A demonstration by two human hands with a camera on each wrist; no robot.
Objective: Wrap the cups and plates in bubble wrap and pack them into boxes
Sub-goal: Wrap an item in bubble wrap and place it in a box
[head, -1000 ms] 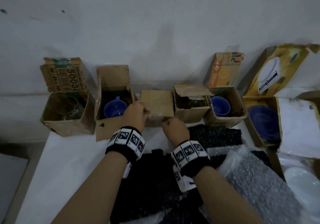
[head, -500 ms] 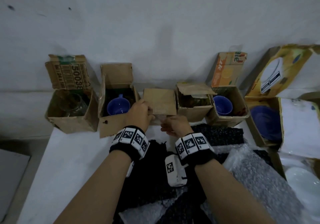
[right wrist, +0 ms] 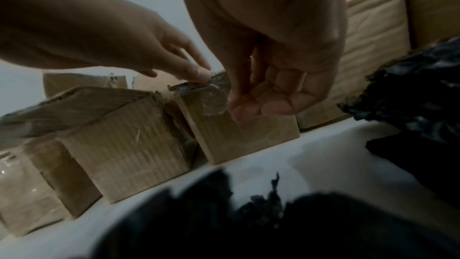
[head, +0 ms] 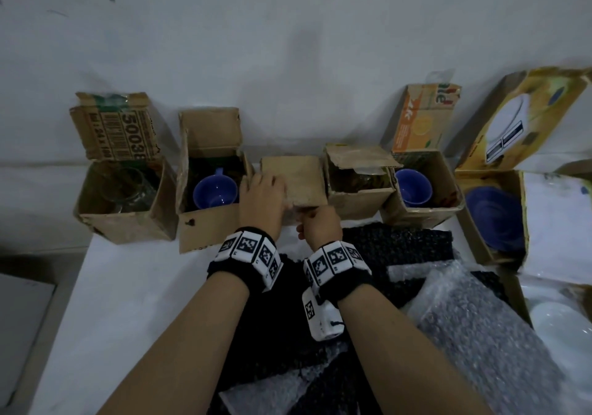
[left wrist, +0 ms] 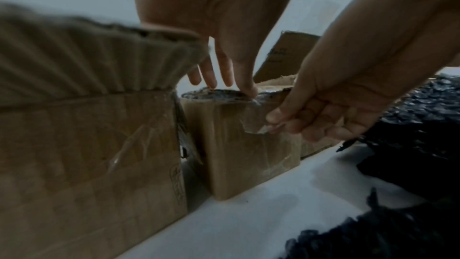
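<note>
A small closed cardboard box (head: 293,183) stands in the middle of the row of boxes by the wall. My left hand (head: 266,190) lies on its lid with straight fingers pressing down; in the left wrist view the fingertips (left wrist: 225,78) sit on the box's top front edge. My right hand (head: 315,222) is at the box's front top edge and pinches a strip of clear tape (right wrist: 214,103) against the front face (left wrist: 248,155). Blue cups (head: 215,191) (head: 413,187) sit unwrapped in open boxes on either side.
A glass (head: 125,190) lies in the far-left box, and another open box (head: 358,187) holds something clear. A blue plate (head: 495,219) is in the yellow box at right, with white plates (head: 563,321) below it. Black wrap (head: 397,241) and clear bubble wrap (head: 474,334) cover the table in front of me.
My left hand has slid from the box's left corner onto its lid. My right hand dropped and turned, then came back up to the front top edge holding tape.
</note>
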